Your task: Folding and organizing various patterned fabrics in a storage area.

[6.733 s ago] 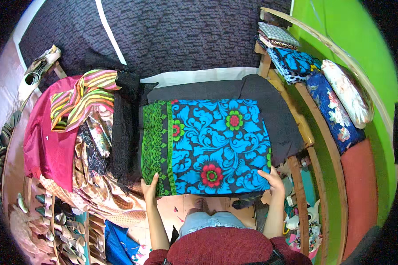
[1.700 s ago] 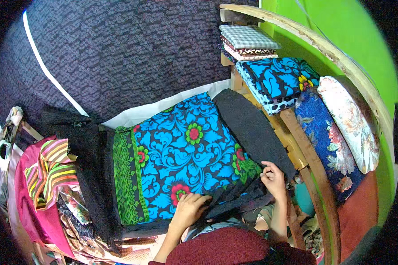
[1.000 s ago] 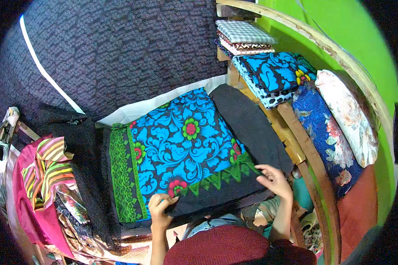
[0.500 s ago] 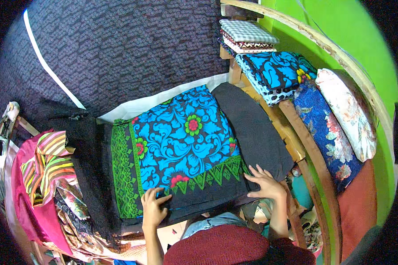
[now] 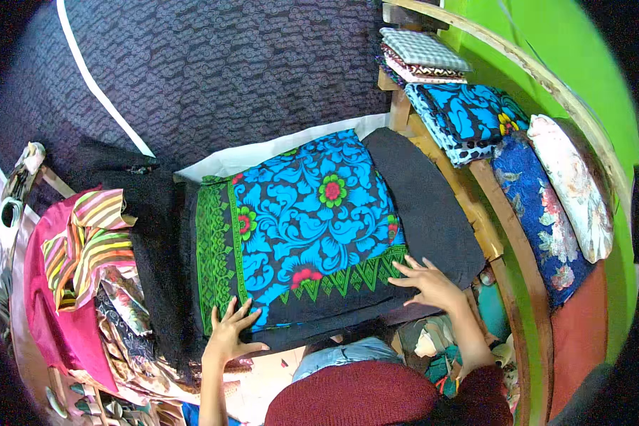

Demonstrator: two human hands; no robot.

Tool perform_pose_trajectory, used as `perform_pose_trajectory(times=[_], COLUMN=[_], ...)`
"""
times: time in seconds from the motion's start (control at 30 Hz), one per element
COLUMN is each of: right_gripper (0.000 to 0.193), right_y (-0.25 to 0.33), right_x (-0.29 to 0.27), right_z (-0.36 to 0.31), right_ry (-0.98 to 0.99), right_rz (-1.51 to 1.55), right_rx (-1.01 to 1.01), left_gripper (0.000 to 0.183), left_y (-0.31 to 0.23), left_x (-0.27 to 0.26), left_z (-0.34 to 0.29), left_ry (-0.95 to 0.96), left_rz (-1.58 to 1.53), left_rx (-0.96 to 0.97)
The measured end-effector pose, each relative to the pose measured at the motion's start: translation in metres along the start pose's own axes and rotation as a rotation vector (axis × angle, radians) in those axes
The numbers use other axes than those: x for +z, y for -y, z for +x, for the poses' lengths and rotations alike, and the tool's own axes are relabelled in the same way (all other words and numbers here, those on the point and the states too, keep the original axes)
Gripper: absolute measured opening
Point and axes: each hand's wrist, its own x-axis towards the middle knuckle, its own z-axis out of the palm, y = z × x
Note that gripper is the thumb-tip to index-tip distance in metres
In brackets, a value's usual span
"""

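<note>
Along the near edge of the table (image 5: 433, 202), left hand (image 5: 226, 336) and right hand (image 5: 434, 287) lie spread-fingered at the cloth (image 5: 312, 234), gripping nothing; uneven pressure could crease it.

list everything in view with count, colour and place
bordered cloth: one, blue and green, centre
plain cloth: one, black, beneath it
lacy cloth: one, black, left of centre
striped cloth: one, multicoloured, left
smooth cloth: one, magenta, left
checked folded cloth: one, grey, upper right
folded leafy cloth: one, blue, upper right
floral cloth: one, dark blue, right
floral bundle: one, white, far right
long panel: one, reddish, lower right
wooden rails: several, brown, right
patterned backdrop: one, dark, top
wall: one, green, upper right
knit top: one, maroon, bottom
left hand: one, bare, bordered cloth's lower left
right hand: one, bare, its lower right
</note>
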Motion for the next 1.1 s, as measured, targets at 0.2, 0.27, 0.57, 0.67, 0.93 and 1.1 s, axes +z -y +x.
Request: perform_pose_trajectory(times=[0.2,0.27,0.57,0.67,0.93,1.1], right_gripper=[0.056,0.058,0.050,0.052,0.054,0.055], right_y=[-0.014,-0.018,0.025,0.028,0.041,0.037], right_x=[0.004,0.005,-0.036,-0.039,-0.050,-0.041], right_z=[0.000,0.000,-0.014,-0.019,-0.026,-0.048], right_ry=[0.007,-0.044,-0.353,-0.402,-0.405,-0.327], right_rz=[0.089,0.259,0.165,0.163,0.186,0.277], right_rx=[-0.038,-0.007,0.055,0.054,-0.001,0.151], left_gripper=[0.079,0.084,0.071,0.068,0.049,0.032], left_y=[0.026,0.023,-0.002,0.015,0.040,0.024], left_x=[0.013,0.011,0.014,0.016,0.021,-0.017], left_z=[-0.002,-0.001,0.011,0.001,-0.001,-0.014], left_ry=[-0.017,-0.027,-0.182,-0.309,-0.399,-0.349], left_rz=[-0.189,-0.175,0.105,0.066,0.036,0.022], left_rx=[0.041,0.049,-0.113,-0.138,0.075,0.127])
